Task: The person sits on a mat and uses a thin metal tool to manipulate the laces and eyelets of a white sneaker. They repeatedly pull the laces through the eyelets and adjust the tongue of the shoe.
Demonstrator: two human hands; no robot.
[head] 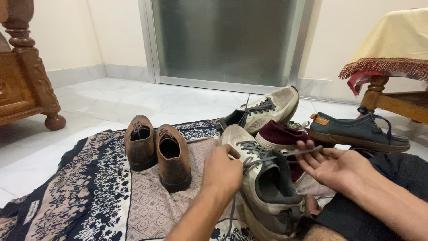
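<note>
Your left hand [221, 172] was closed over the grey lace [261, 157] of the sneaker [263, 187], gripping it at the eyelets, knuckles toward the camera. Your right hand [332, 166] lay open, palm up, just right of the left one, with the lace's free end draped across its fingertips [307, 146]. The sneaker sat directly under and between both hands, toe pointing away from you, its dark opening showing nothing inside. A second strand of lace hung down below your left wrist.

Just beyond your right hand a maroon shoe [283, 136] lay against the sneaker, and past it a second pale sneaker [267, 110] rested on its side, laces loose. Farther right of your right hand stood a dark blue shoe [359, 131] on the floor. Left of your left hand, a pair of brown shoes [156, 149] stood side by side, heels toward you; I could see nothing inside them. All but the blue shoe rested on a patterned cloth [89, 196] spread beneath your hands.
</note>
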